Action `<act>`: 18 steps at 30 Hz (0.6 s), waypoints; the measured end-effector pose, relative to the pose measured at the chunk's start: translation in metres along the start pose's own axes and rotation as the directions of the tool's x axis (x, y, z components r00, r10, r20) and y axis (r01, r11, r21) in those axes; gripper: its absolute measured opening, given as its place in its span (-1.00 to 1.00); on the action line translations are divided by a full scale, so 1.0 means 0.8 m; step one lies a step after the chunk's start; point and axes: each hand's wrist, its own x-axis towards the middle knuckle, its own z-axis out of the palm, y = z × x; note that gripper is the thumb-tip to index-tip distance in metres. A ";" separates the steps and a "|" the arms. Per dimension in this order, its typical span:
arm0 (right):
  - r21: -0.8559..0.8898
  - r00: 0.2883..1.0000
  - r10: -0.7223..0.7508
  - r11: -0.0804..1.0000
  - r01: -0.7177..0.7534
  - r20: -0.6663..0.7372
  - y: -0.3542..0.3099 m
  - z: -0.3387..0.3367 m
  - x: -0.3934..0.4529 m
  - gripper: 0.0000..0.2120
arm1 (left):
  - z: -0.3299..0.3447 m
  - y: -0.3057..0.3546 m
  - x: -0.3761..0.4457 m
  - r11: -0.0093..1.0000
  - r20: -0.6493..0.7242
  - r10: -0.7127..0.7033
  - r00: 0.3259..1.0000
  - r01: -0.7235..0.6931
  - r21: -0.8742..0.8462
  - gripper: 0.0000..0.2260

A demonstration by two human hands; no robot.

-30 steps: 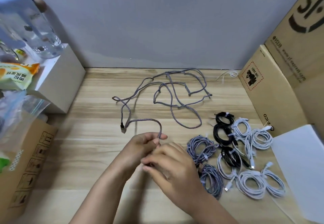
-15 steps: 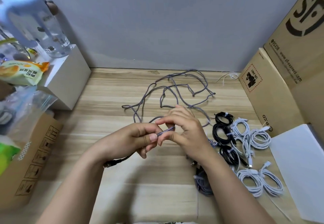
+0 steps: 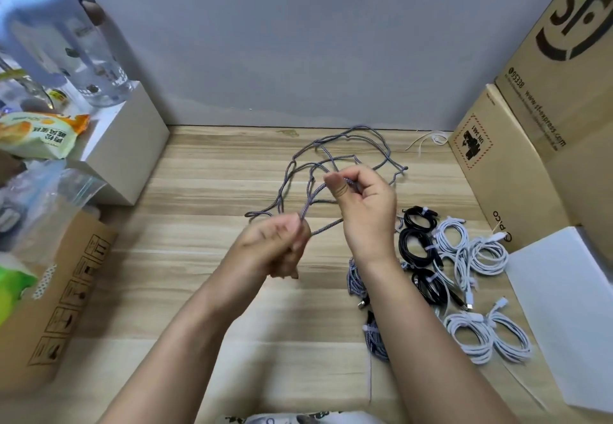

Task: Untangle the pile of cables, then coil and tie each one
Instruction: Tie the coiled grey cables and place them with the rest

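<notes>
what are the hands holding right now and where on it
Both hold the loose grey braided cable: left hand grips near one end, right hand pinches it further along.

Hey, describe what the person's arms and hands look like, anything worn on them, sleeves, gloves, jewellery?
Both arms are bare from the bottom edge of the frame up to the wrists: no sleeves show. The left hand and right hand wear no gloves, and no rings, watch or bracelet show on the sides facing the camera. The fingernails that show are short and unpainted. A strip of patterned fabric shows at the bottom edge.

Head camera looks forward and down, close over the wooden table [image 3: 205,291].
</notes>
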 end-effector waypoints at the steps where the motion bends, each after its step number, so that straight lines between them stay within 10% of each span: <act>1: -0.037 0.998 0.028 0.999 -0.026 0.060 0.008 0.003 -0.002 -0.82 | 0.001 0.006 0.003 0.988 0.025 0.028 0.999 -0.024 -0.153 -0.75; 5: -0.262 0.869 0.266 0.951 -0.165 0.418 0.036 0.022 -0.040 -0.74 | 0.000 0.026 0.025 0.861 -0.073 0.159 0.985 -0.175 -0.478 -0.87; 9: -0.398 0.753 0.374 0.903 -0.162 0.541 0.029 0.028 -0.076 -0.79 | -0.017 0.023 0.036 0.941 -0.276 0.100 0.956 -0.180 -0.285 -0.80; 18: -0.673 0.803 0.311 0.726 0.146 0.509 -0.012 0.019 -0.074 -0.78 | -0.031 0.010 0.022 0.991 -0.211 -0.065 0.975 0.089 0.102 -0.66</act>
